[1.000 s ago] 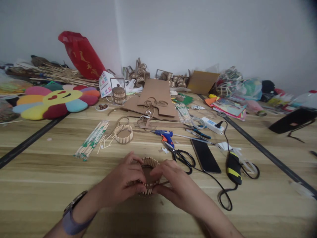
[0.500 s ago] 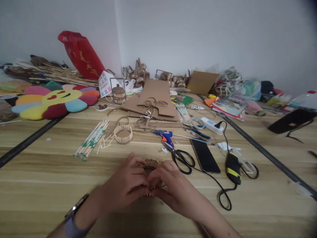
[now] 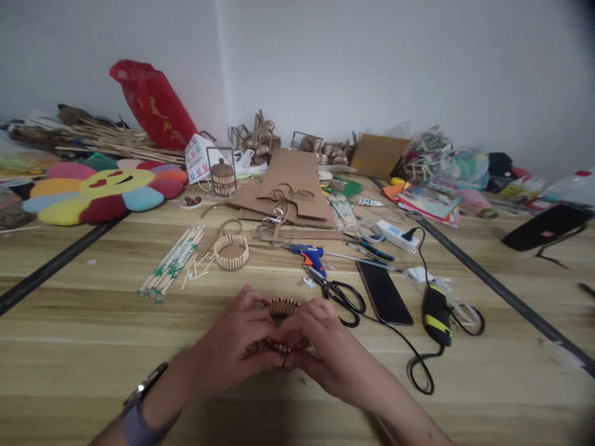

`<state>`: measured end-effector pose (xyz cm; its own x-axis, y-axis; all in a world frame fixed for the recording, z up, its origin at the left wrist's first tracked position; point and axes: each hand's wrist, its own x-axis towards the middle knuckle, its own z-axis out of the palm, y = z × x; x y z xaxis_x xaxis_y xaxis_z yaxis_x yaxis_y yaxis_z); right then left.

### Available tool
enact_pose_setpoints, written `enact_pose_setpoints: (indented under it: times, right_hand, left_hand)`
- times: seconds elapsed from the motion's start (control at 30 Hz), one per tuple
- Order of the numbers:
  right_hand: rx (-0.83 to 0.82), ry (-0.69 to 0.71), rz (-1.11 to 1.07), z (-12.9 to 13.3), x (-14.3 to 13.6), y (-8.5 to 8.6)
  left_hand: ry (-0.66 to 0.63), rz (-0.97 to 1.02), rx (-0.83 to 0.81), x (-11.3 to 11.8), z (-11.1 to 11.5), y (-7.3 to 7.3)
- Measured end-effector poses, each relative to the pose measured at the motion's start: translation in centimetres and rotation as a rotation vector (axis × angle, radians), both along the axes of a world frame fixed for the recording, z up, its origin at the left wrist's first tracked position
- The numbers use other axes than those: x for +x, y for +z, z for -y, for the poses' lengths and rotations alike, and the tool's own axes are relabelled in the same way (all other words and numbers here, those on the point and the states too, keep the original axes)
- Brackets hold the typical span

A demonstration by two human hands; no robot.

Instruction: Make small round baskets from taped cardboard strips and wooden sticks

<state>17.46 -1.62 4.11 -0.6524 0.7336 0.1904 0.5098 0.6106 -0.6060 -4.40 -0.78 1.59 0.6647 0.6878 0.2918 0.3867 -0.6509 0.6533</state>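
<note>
Near the front of the table, my left hand (image 3: 242,337) and my right hand (image 3: 313,337) close around a small round basket (image 3: 284,305) ringed with short wooden sticks. Fingers and thumbs of both hands pinch its near rim, hiding much of that side. A similar ring of pale sticks on a cardboard base (image 3: 231,253) stands beyond my left hand. Loose cut sticks (image 3: 198,267) lie beside it, next to plastic-wrapped chopsticks (image 3: 173,263). Black-handled scissors (image 3: 341,297) and a blue glue gun (image 3: 308,254) lie beyond my right hand.
A phone (image 3: 385,292), a black-and-yellow corded device (image 3: 437,316) and a power strip (image 3: 398,235) lie to the right. Cardboard sheets (image 3: 290,173) fill the centre back. A colourful flower cushion (image 3: 106,189) lies at left, and a finished lidded basket (image 3: 223,176) stands behind.
Both hands stay at the basket. The fingertips have shifted slightly along its near rim, and the thumbs now meet lower at the front.
</note>
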Motion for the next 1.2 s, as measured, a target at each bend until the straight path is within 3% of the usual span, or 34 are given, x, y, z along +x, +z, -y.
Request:
enact_pose_setpoints:
  times: [0.3,0.57,0.83,1.03,1.2]
  right_hand:
    - [-0.015,0.008,-0.006,-0.46,0.42,0.08]
    - [-0.006,0.015,0.01,-0.11,-0.02,-0.07]
    - [-0.004,0.011,0.002,-0.57,0.61,0.32]
    - [0.004,0.02,0.008,-0.31,0.19,-0.02]
    - [0.011,-0.009,0.001,-0.63,0.4,-0.1]
  left_hand:
    - [-0.042,-0.025,0.044,-0.84,-0.43,-0.2]
    - [-0.003,-0.051,0.044,0.03,0.05,-0.29]
    - [0.015,-0.043,-0.009,-0.71,-0.49,0.38]
    - [0.039,-0.059,-0.019,0.04,0.18,-0.3]
    - [0.027,-0.052,-0.018,-0.69,-0.16,-0.22]
